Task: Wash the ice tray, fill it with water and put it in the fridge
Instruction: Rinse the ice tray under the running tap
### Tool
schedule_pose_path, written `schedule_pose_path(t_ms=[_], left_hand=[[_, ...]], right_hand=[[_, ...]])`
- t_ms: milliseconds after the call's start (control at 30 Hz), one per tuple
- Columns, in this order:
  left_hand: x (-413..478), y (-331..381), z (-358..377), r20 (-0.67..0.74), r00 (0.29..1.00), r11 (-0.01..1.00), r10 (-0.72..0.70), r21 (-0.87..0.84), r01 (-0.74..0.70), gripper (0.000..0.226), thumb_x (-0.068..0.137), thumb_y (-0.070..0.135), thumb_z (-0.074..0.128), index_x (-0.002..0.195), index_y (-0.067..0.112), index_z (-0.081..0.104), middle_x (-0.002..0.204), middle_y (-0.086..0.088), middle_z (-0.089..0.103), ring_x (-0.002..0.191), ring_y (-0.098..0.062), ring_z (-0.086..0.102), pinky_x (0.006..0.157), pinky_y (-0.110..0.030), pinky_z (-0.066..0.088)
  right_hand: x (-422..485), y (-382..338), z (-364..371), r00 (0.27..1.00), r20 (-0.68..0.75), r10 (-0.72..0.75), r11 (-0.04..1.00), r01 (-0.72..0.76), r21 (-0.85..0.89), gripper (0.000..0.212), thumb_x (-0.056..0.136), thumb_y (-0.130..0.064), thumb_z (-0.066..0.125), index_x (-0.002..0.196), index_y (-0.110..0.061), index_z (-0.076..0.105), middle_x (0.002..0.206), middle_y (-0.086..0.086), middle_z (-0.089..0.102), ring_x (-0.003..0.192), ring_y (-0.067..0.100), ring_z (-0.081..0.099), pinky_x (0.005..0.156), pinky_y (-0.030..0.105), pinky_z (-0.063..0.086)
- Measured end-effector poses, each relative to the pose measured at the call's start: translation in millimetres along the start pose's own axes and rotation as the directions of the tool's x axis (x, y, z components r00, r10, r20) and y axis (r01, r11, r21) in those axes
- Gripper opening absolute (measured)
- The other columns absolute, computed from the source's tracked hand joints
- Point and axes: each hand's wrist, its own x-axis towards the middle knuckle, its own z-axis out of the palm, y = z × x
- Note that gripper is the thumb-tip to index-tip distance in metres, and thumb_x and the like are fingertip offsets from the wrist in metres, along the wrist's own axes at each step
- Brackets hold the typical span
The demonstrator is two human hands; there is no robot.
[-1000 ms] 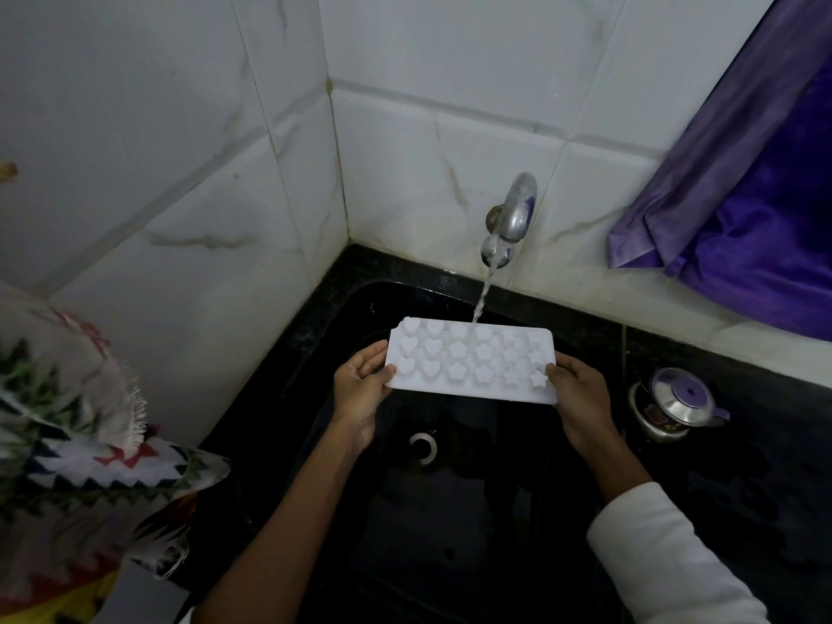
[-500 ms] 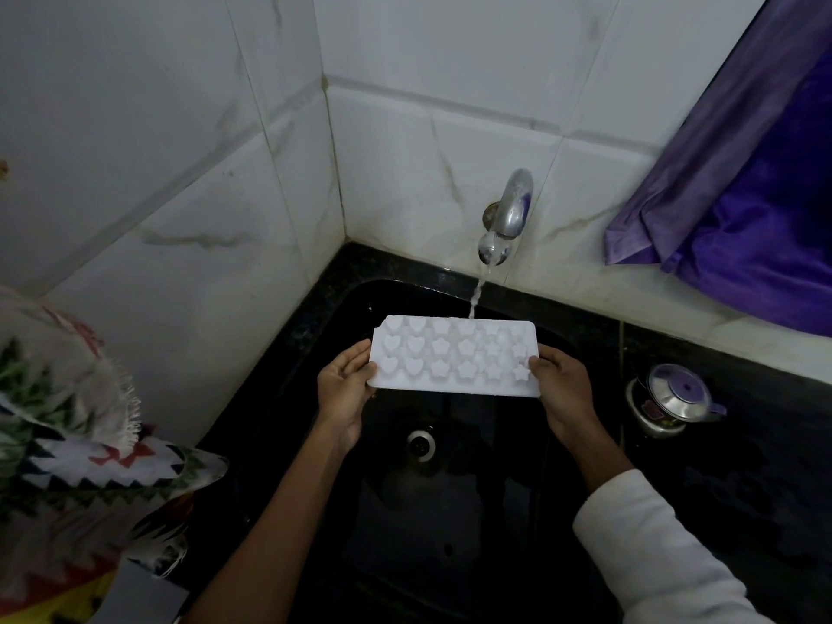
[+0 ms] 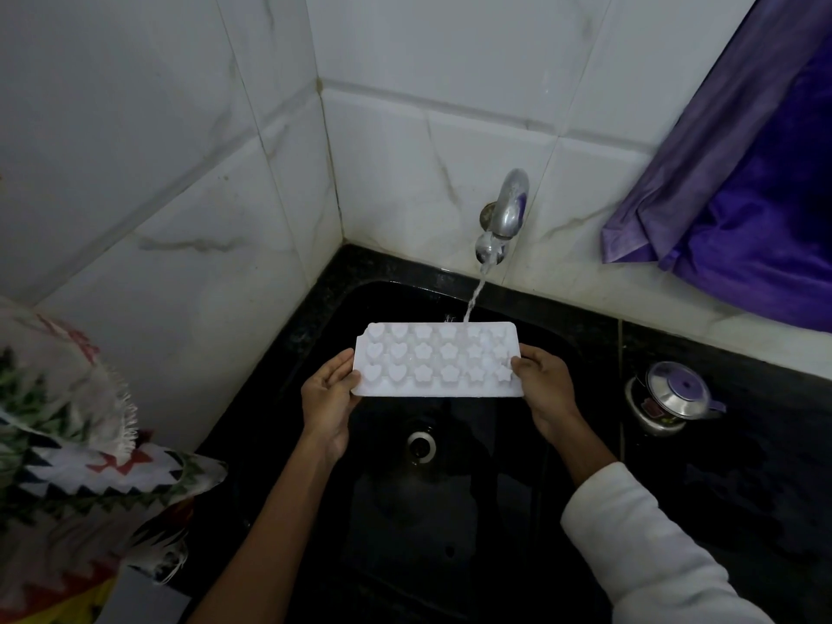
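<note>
The fingers of both hands were hidden beneath the ice tray (image 3: 439, 360), so only the thumbs and the backs of the hands showed. The left hand (image 3: 328, 398) gripped the tray's left short end and the right hand (image 3: 547, 389) gripped its right short end. The white tray was held roughly level over the sink (image 3: 450, 533), above the drain (image 3: 421, 445).

The tray's heart, flower and star cavities faced up. Whether any of them held water was hard to make out against the white plastic. A thin stream of water (image 3: 475, 295) fell from the tap (image 3: 506, 213) on the wall behind the sink and struck the tray's far edge, right of its middle.

The black basin was so dark that its floor barely showed, apart from the drain ring. To the right of the sink stood a small steel pot (image 3: 675, 396), and its purple-knobbed lid hid whatever was inside. A purple cloth (image 3: 756, 195) hung above and to the right of the sink, cut off by the frame. A patterned cloth (image 3: 67, 443) to the left of the sink was cut off too. The white sleeve (image 3: 639, 542) on the right arm ran out of the bottom edge.
</note>
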Motion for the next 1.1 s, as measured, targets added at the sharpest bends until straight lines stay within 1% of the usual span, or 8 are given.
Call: schedule_pose_path(t_ms=[200,300,433,533,700,867,1000,1100], left_hand=[[-1,-4,-9,-0.014,1.0,1.0,0.005,0.016,-0.005,0.039,0.096,-0.009,0.054,0.133,0.002,0.06,0.128,-0.013,0.068,0.103,-0.016,0.07,0.077,-0.025,0.059],[-1,-7,-11,-0.016,1.0,1.0,0.0,0.012,0.0,0.039,0.096,-0.01,0.054,0.133,0.003,0.061,0.128,-0.013,0.068,0.106,-0.017,0.07,0.083,-0.029,0.059],[0,-9,-12,-0.032,0.999,1.0,-0.02,0.001,0.02,0.038,0.096,-0.009,0.055,0.131,0.004,0.062,0.128,-0.013,0.068,0.108,-0.019,0.07,0.088,-0.034,0.057],[0,-10,-13,-0.039,0.999,1.0,-0.017,0.002,0.017,0.038,0.097,-0.009,0.054,0.132,0.003,0.062,0.127,-0.013,0.069,0.107,-0.019,0.07,0.084,-0.031,0.058],[4,-8,-15,-0.056,0.998,1.0,-0.02,-0.017,0.019,0.039,0.097,-0.01,0.053,0.133,0.001,0.06,0.128,-0.015,0.068,0.109,-0.022,0.069,0.092,-0.037,0.055],[6,-8,-24,-0.076,0.997,0.999,-0.023,-0.024,0.021,0.04,0.096,-0.01,0.054,0.134,0.002,0.06,0.125,-0.012,0.069,0.102,-0.017,0.069,0.084,-0.031,0.056],[8,-11,-32,-0.12,0.993,1.0,-0.019,-0.021,0.017,0.04,0.096,-0.01,0.054,0.133,0.002,0.061,0.127,-0.014,0.068,0.111,-0.024,0.068,0.093,-0.038,0.055],[10,-13,-37,-0.159,0.987,1.0,-0.024,-0.018,0.021,0.04,0.095,-0.01,0.055,0.132,0.003,0.062,0.127,-0.014,0.069,0.113,-0.027,0.068,0.101,-0.044,0.054]], right_hand=[[-4,10,2,0.999,0.031,0.023,1.0,-0.023,0.002,0.027,0.099,0.0,0.053,0.121,-0.008,0.067,0.109,0.009,0.074,0.093,0.023,0.072,0.073,0.031,0.057],[-7,14,1,0.999,0.032,0.031,0.999,-0.031,0.013,0.027,0.098,0.001,0.053,0.118,-0.009,0.067,0.108,0.009,0.074,0.093,0.023,0.073,0.07,0.03,0.056],[-9,17,1,0.999,0.031,0.03,0.999,-0.031,0.011,0.027,0.098,-0.001,0.054,0.12,-0.009,0.067,0.106,0.006,0.074,0.092,0.021,0.073,0.073,0.032,0.058],[-10,14,1,0.999,0.034,0.018,1.0,-0.018,0.007,0.026,0.099,-0.002,0.054,0.118,-0.011,0.067,0.106,0.005,0.074,0.094,0.02,0.073,0.075,0.031,0.058],[-10,9,5,0.999,0.049,-0.005,1.0,0.006,-0.016,0.025,0.099,-0.003,0.055,0.119,-0.011,0.068,0.107,0.005,0.074,0.094,0.019,0.072,0.077,0.029,0.058],[-12,3,14,0.997,0.083,-0.012,1.0,0.013,-0.019,0.025,0.099,-0.003,0.055,0.119,-0.012,0.067,0.107,0.004,0.074,0.094,0.016,0.072,0.072,0.024,0.057],[-11,0,22,0.993,0.117,-0.027,0.998,0.033,-0.049,0.026,0.099,-0.005,0.056,0.121,-0.012,0.068,0.11,0.005,0.074,0.098,0.018,0.072,0.085,0.034,0.06],[-14,-4,27,0.989,0.145,-0.039,0.998,0.046,-0.041,0.025,0.099,-0.004,0.055,0.118,-0.012,0.068,0.106,0.003,0.075,0.095,0.017,0.072,0.083,0.033,0.059]])
